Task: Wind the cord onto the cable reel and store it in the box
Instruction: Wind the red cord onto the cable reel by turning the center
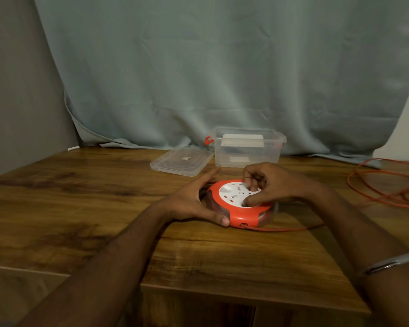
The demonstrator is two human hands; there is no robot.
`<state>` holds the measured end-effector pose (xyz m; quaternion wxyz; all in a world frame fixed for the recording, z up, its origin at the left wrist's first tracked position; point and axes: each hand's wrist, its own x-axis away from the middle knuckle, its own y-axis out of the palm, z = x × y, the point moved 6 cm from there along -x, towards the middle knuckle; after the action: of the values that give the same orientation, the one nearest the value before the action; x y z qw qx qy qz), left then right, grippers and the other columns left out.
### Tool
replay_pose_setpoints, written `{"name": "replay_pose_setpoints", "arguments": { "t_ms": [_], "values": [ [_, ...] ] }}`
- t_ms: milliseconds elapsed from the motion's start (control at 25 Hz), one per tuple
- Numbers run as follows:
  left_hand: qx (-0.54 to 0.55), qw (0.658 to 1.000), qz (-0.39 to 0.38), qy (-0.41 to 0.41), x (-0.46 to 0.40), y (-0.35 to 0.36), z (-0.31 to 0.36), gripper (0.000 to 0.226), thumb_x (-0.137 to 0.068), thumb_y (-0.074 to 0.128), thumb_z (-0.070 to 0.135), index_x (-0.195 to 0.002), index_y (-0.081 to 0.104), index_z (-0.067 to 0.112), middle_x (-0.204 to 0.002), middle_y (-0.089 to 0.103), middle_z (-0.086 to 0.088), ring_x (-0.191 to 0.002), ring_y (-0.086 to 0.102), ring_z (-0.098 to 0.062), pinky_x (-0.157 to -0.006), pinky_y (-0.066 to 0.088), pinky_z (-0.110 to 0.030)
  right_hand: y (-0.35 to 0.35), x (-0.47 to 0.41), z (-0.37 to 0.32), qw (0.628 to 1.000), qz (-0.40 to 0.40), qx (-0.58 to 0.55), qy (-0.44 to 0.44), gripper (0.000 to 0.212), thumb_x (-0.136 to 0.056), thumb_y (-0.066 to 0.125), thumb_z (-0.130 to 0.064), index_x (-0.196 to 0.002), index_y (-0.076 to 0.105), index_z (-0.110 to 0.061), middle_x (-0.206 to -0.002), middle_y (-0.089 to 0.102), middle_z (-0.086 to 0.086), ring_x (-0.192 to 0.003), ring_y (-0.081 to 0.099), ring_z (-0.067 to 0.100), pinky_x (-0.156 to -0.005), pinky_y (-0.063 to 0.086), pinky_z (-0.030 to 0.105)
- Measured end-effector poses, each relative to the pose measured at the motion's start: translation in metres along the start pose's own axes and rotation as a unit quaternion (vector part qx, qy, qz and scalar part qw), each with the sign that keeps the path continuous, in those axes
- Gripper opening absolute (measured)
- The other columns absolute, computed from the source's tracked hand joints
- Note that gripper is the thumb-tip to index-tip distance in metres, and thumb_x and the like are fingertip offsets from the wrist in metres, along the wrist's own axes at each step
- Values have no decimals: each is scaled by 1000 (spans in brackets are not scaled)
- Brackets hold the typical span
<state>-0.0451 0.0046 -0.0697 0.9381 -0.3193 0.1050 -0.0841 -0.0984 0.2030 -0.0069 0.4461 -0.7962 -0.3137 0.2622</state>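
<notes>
A round orange cable reel with a white socket face lies flat on the wooden table. My left hand cups its left side, thumb against the front rim. My right hand rests on top, fingers curled into the white centre. An orange cord leaves the reel's front opening, runs right along the table and lies in loose loops at the far right. Behind the reel stands a clear plastic box with red latches, open, with a white item inside.
The box's clear lid lies flat to the left of the box. A grey-green curtain hangs behind the table. The table's front edge runs just below my forearms. A metal bangle sits on my right wrist.
</notes>
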Motion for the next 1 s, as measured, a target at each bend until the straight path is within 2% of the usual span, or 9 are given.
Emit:
{"name": "replay_pose_setpoints", "arguments": {
  "t_ms": [120,240,440,520,600,680,760,840,1000],
  "values": [
    [-3,1000,15,7,0,-2,0,144,-54,104,45,-167,16,43,-164,39,12,-148,40,-6,-123,37,-30,3,-3,-4,998,36,57,14,47,-57,80,-60,-78,66,-21,-73,68,-3,-65,59,13,-64,52,46],
    [-7,1000,19,8,0,-2,0,143,-53,104,49,-167,16,43,-163,40,12,-148,41,-7,-123,38,-33,5,-7,-7,991,81,98,37,55,-51,68,-72,-65,61,-19,-62,65,-4,-63,59,14,-64,52,42],
    [-7,1000,9,16,1,0,2,137,-61,104,34,-167,17,42,-162,40,11,-147,42,-5,-121,39,-26,14,-15,-13,982,150,111,33,53,-70,79,-53,-45,50,-16,-41,48,-3,-46,48,13,-52,38,32],
    [-3,1000,11,18,1,1,1,137,-62,104,31,-168,18,40,-161,41,12,-147,42,-3,-120,38,-23,10,-15,-15,984,149,98,12,39,-71,80,-44,-53,57,-18,-48,57,-3,-50,53,11,-55,46,34],
    [2,1000,11,18,0,0,-1,139,-59,105,33,-168,19,39,-162,42,12,-148,42,-3,-121,37,-23,3,-13,-13,990,127,60,-16,13,-68,79,-29,-71,68,-23,-66,71,-6,-57,59,5,-59,51,35],
    [2,1000,10,16,0,0,-2,141,-56,105,40,-167,18,41,-163,42,13,-149,41,-3,-123,36,-27,-3,-9,-10,996,75,14,-38,25,-66,78,-12,-87,72,-24,-83,77,-9,-57,57,-1,-58,44,27],
    [-2,1000,6,15,0,0,-1,142,-55,104,42,-167,17,44,-164,41,14,-149,41,-4,-124,36,-29,-6,-5,-3,999,25,-8,-32,38,-67,80,-5,-99,74,-24,-90,77,-16,-57,52,-2,-56,41,20],
    [-4,1000,7,12,0,0,-1,141,-56,104,41,-167,17,45,-165,40,14,-149,40,-5,-124,35,-30,-5,-4,4,1000,-5,-9,-18,42,-74,83,-3,-108,74,-25,-94,76,-17,-64,57,-2,-59,43,18],
    [-7,1000,7,13,0,0,-1,143,-55,105,43,-167,16,44,-165,40,13,-149,41,-4,-124,36,-30,-6,-5,12,999,-7,-48,-20,45,-76,86,-7,-113,70,-25,-107,77,-7,-94,70,19,-69,51,26]
  ]
}}
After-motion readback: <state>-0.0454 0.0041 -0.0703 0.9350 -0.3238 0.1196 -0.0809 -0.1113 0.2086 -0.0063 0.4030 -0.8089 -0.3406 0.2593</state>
